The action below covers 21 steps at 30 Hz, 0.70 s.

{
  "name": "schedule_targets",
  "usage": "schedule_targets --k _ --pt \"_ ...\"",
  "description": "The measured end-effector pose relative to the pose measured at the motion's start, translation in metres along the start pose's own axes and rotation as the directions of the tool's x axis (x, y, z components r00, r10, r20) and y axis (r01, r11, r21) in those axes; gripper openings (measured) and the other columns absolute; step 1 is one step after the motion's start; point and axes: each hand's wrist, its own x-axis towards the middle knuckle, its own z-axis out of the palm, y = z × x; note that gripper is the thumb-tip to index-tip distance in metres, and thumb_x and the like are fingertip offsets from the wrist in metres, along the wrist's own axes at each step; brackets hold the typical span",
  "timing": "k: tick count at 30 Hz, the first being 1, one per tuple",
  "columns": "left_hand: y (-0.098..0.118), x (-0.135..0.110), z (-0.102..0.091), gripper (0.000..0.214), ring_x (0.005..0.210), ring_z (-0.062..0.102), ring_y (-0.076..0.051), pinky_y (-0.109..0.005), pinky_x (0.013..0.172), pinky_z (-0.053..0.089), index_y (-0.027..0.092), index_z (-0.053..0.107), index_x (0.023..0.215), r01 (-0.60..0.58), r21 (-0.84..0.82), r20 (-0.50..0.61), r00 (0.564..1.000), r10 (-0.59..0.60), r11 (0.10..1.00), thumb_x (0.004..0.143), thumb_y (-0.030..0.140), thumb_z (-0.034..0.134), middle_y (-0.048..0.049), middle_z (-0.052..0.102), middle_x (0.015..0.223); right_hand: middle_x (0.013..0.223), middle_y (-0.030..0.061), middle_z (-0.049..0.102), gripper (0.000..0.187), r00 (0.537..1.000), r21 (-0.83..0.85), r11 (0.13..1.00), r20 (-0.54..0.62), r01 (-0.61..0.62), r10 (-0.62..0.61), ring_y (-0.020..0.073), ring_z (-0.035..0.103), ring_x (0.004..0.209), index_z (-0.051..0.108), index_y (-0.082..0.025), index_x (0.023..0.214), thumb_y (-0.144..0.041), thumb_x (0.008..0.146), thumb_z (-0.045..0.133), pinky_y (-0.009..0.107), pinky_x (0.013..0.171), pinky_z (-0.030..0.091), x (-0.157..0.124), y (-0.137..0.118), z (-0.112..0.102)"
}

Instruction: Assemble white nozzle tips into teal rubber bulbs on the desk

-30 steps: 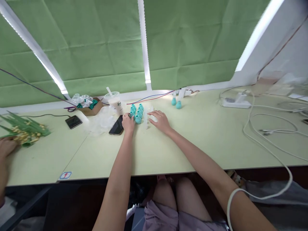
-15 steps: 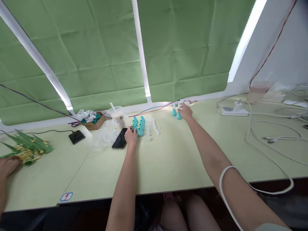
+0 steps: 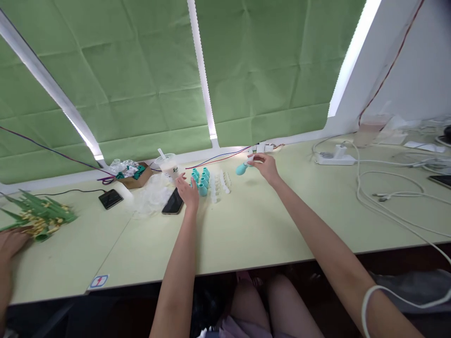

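Note:
My right hand (image 3: 266,166) pinches a teal rubber bulb with a white nozzle (image 3: 241,169) by its white end. The bulb is tilted, its round end pointing left and down, just over the table. A small white tip shows behind it; what stands below that is hidden. My left hand (image 3: 188,191) is open with fingers apart, beside a group of teal hollow pieces (image 3: 203,189) standing in two rows. It partly covers the black phone (image 3: 172,203). Just right of the teal pieces lie rows of small white translucent parts (image 3: 213,190).
A plastic drink cup with straw (image 3: 169,165) stands behind the phone, near a crumpled clear bag (image 3: 150,195) and a small cardboard box (image 3: 141,178). Far left, another person's hand (image 3: 13,241) touches a green plant-like bundle (image 3: 44,213). A white power strip (image 3: 334,159) and cables lie right.
My right hand has lifted one bulb from the table's back, tilted it and brought it left and nearer. My left hand has risen off the teal pieces, its fingers spreading.

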Motion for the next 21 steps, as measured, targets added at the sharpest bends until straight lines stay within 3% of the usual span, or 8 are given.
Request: schedule_targets --k 2,4,7,9,12,15,21 --pt "0.019 -0.004 -0.007 0.035 0.105 0.051 -0.021 -0.036 0.093 0.040 0.014 0.047 0.115 -0.172 -0.096 -0.017 0.985 0.171 0.980 0.089 0.036 0.041 -0.0134 0.053 0.111 0.088 0.0035 0.070 0.024 0.997 0.100 0.994 0.059 -0.048 0.042 0.0204 0.065 0.083 0.068 -0.020 0.081 -0.034 0.061 0.073 0.034 0.081 0.050 -0.021 -0.010 0.011" --pt "0.040 -0.013 -0.012 0.039 0.115 0.046 -0.022 -0.036 0.099 0.036 0.015 0.047 0.120 -0.358 -0.167 0.064 0.926 0.372 0.919 0.089 0.038 0.042 -0.0142 0.052 0.119 0.087 0.0028 0.070 0.026 0.987 0.157 0.983 0.145 -0.090 0.067 0.0202 0.065 0.083 0.069 -0.021 0.081 -0.035 0.060 0.074 0.033 0.079 0.051 -0.040 -0.016 0.024" --pt "0.066 -0.032 -0.015 0.044 0.119 0.046 -0.022 -0.035 0.100 0.034 0.019 0.041 0.130 -0.557 -0.243 0.321 0.726 0.608 0.794 0.090 0.037 0.041 -0.0120 0.054 0.123 0.083 0.0020 0.070 0.026 0.978 0.229 0.967 0.199 -0.115 0.069 0.0190 0.065 0.080 0.069 -0.021 0.082 -0.036 0.060 0.074 0.032 0.076 0.052 -0.058 -0.018 0.039" --pt "0.073 -0.042 -0.014 0.044 0.107 0.055 -0.021 -0.035 0.095 0.038 0.021 0.038 0.134 -0.567 -0.246 0.446 0.654 0.611 0.786 0.092 0.036 0.037 -0.0101 0.060 0.114 0.085 0.0020 0.070 0.024 0.983 0.241 0.966 0.176 -0.093 0.050 0.0181 0.065 0.079 0.069 -0.021 0.081 -0.036 0.062 0.073 0.032 0.077 0.051 -0.063 -0.016 0.044" --pt "0.073 -0.047 -0.011 0.042 0.095 0.060 -0.021 -0.034 0.088 0.041 0.021 0.042 0.131 -0.535 -0.192 0.505 0.665 0.551 0.822 0.092 0.036 0.037 -0.0082 0.066 0.100 0.088 0.0018 0.071 0.020 0.991 0.127 0.992 0.135 -0.022 0.004 0.0179 0.064 0.081 0.070 -0.022 0.080 -0.034 0.064 0.071 0.032 0.078 0.049 -0.062 -0.014 0.043" --pt "0.073 -0.047 -0.011 0.037 0.096 0.061 -0.022 -0.035 0.086 0.041 0.021 0.050 0.123 -0.528 -0.168 0.487 0.690 0.536 0.832 0.092 0.037 0.037 -0.0093 0.066 0.102 0.088 0.0015 0.071 0.018 0.993 0.013 0.999 0.107 0.042 -0.043 0.0183 0.064 0.083 0.071 -0.023 0.079 -0.034 0.066 0.070 0.031 0.074 0.047 -0.061 -0.014 0.040" --pt "0.075 -0.050 -0.009 0.039 0.088 0.063 -0.023 -0.035 0.084 0.040 0.018 0.056 0.113 -0.504 -0.123 0.487 0.720 0.494 0.855 0.093 0.041 0.033 -0.0116 0.068 0.098 0.081 0.0018 0.069 0.016 0.986 -0.028 0.986 0.025 0.166 -0.165 0.0169 0.062 0.078 0.067 -0.021 0.074 -0.035 0.066 0.071 0.030 0.070 0.048 -0.064 -0.018 0.040"
